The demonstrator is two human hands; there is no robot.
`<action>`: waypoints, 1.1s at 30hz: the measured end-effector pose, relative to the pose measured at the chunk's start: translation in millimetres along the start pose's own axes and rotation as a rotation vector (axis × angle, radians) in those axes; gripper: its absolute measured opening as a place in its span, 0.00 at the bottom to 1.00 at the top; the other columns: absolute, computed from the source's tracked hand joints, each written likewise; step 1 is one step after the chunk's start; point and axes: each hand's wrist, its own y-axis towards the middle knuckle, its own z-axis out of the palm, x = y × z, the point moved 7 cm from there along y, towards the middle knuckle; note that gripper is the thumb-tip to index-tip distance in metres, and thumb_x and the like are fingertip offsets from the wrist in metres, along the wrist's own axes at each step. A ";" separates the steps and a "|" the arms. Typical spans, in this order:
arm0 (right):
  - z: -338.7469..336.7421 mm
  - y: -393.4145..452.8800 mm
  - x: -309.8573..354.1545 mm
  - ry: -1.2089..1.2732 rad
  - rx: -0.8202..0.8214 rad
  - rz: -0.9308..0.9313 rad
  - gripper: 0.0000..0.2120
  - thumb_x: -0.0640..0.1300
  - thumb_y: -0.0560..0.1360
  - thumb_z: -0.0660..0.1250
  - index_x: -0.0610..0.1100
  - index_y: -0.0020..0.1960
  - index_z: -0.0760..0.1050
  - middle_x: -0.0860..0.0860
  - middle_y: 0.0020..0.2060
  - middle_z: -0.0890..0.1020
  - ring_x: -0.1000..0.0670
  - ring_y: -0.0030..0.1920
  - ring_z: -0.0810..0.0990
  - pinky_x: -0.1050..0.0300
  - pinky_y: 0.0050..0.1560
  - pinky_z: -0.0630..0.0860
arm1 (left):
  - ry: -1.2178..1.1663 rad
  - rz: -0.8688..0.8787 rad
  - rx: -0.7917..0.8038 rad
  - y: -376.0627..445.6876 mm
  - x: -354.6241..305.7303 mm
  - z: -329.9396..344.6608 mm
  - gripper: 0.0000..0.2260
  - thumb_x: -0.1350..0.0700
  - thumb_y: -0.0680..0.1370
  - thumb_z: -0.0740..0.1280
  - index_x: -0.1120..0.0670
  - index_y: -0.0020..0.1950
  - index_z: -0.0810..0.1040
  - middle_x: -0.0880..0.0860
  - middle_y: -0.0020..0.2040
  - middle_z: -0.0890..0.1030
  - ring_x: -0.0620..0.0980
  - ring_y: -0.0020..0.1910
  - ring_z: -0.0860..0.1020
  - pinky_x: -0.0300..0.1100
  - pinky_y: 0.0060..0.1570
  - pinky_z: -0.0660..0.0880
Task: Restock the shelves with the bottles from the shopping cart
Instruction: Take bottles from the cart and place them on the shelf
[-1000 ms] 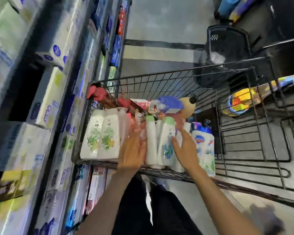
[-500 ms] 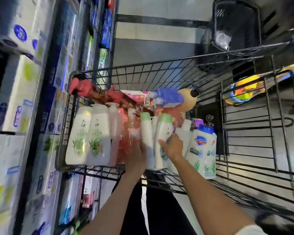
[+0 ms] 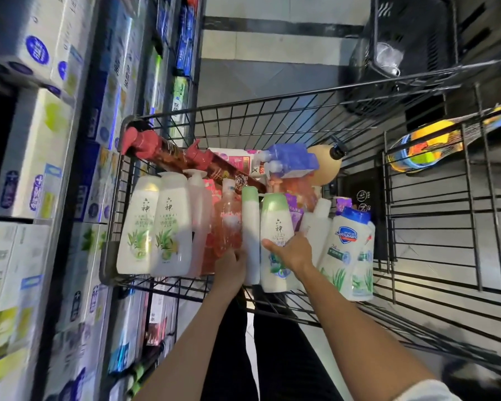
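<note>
Right fingers (image 3: 297,241) around green-capped bottle (image 3: 274,224)

Single head-worn view, steeply downward, close over the shopping cart (image 3: 272,111) beside shelves (image 3: 78,169).

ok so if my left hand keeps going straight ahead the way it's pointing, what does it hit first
Most likely the clear pink bottle directly ahead of your left hand, whose fingers seem to be already at its base. Depth is hard to judge from the head view.

Dim aisle, bright patch on floor (image 3: 275,33); wide-angle warp, left shelves (image 3: 41,169) blurred
</note>
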 end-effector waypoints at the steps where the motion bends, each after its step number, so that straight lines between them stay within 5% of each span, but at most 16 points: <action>1: -2.0 0.2 -1.3 0.005 -0.007 0.021 0.43 0.61 0.65 0.76 0.34 0.66 0.66 0.40 0.59 0.78 0.41 0.58 0.78 0.46 0.58 0.76 | 0.003 -0.003 0.000 0.2 0.5 -0.3 0.17 0.50 0.83 0.55 0.61 0.60 0.75 0.59 0.56 0.79 0.53 0.50 0.75 0.40 0.46 0.66; 4: -11.4 0.4 -5.1 0.016 -0.038 0.029 0.40 0.57 0.67 0.76 0.35 0.66 0.62 0.40 0.61 0.77 0.40 0.59 0.77 0.50 0.55 0.74 | -0.016 -0.006 -0.004 2.3 2.9 3.4 0.15 0.50 0.83 0.56 0.60 0.59 0.75 0.59 0.55 0.80 0.55 0.52 0.77 0.42 0.46 0.68; 7: -21.3 -2.1 -6.3 -0.002 -0.071 -0.038 0.33 0.52 0.70 0.76 0.36 0.63 0.63 0.40 0.58 0.78 0.39 0.56 0.78 0.51 0.49 0.73 | -0.130 -0.022 -0.004 1.4 0.8 13.1 0.11 0.49 0.82 0.57 0.56 0.52 0.73 0.55 0.49 0.80 0.50 0.43 0.77 0.45 0.46 0.74; 11: -53.1 -12.3 -13.4 0.082 -0.142 -0.148 0.26 0.47 0.70 0.76 0.38 0.62 0.69 0.41 0.56 0.81 0.41 0.56 0.80 0.52 0.53 0.75 | -0.172 -0.052 -0.019 1.3 -9.8 22.8 0.11 0.49 0.80 0.62 0.56 0.52 0.70 0.54 0.49 0.77 0.49 0.41 0.76 0.48 0.45 0.77; 15: -94.0 -18.8 -22.2 0.257 -0.138 -0.225 0.20 0.45 0.70 0.76 0.42 0.59 0.75 0.46 0.53 0.83 0.46 0.52 0.82 0.49 0.54 0.78 | -0.178 -0.107 -0.059 0.7 -17.3 33.7 0.27 0.48 0.78 0.67 0.64 0.68 0.64 0.61 0.63 0.75 0.59 0.57 0.78 0.50 0.56 0.75; 17: -104.2 -21.8 -24.4 0.403 -0.081 -0.231 0.16 0.42 0.71 0.74 0.42 0.58 0.77 0.46 0.51 0.84 0.46 0.50 0.84 0.51 0.51 0.80 | -0.153 -0.116 -0.108 -1.7 -19.0 38.0 0.29 0.47 0.77 0.68 0.63 0.68 0.62 0.62 0.64 0.75 0.60 0.60 0.76 0.51 0.58 0.74; 20: -106.5 -29.5 -23.6 0.671 0.074 -0.212 0.15 0.43 0.71 0.73 0.45 0.57 0.78 0.44 0.50 0.85 0.45 0.49 0.85 0.53 0.46 0.81 | -0.158 -0.127 -0.136 -2.2 -23.4 45.8 0.36 0.43 0.74 0.70 0.64 0.70 0.60 0.62 0.64 0.74 0.61 0.59 0.76 0.49 0.51 0.75; 23: -103.0 -32.7 -24.6 0.782 0.180 -0.182 0.23 0.46 0.69 0.72 0.42 0.62 0.76 0.44 0.53 0.84 0.43 0.52 0.84 0.49 0.52 0.79 | 0.002 -0.128 -0.144 2.3 -34.8 50.7 0.43 0.35 0.72 0.68 0.66 0.69 0.59 0.61 0.58 0.77 0.59 0.53 0.78 0.45 0.41 0.72; 28: -100.0 -33.8 -30.4 0.890 0.212 -0.108 0.22 0.44 0.69 0.71 0.40 0.62 0.76 0.42 0.54 0.84 0.42 0.52 0.83 0.49 0.54 0.79 | 0.276 -0.198 -0.135 16.8 -44.1 56.7 0.38 0.37 0.74 0.66 0.66 0.69 0.63 0.63 0.62 0.74 0.60 0.59 0.75 0.51 0.53 0.75; 33: -99.6 -37.6 -28.8 0.965 0.260 -0.059 0.23 0.45 0.68 0.71 0.39 0.61 0.77 0.41 0.52 0.84 0.42 0.49 0.84 0.48 0.54 0.78 | -0.133 -0.122 -0.054 26.5 -38.6 41.6 0.26 0.51 0.75 0.70 0.64 0.66 0.69 0.60 0.60 0.77 0.58 0.56 0.78 0.45 0.48 0.75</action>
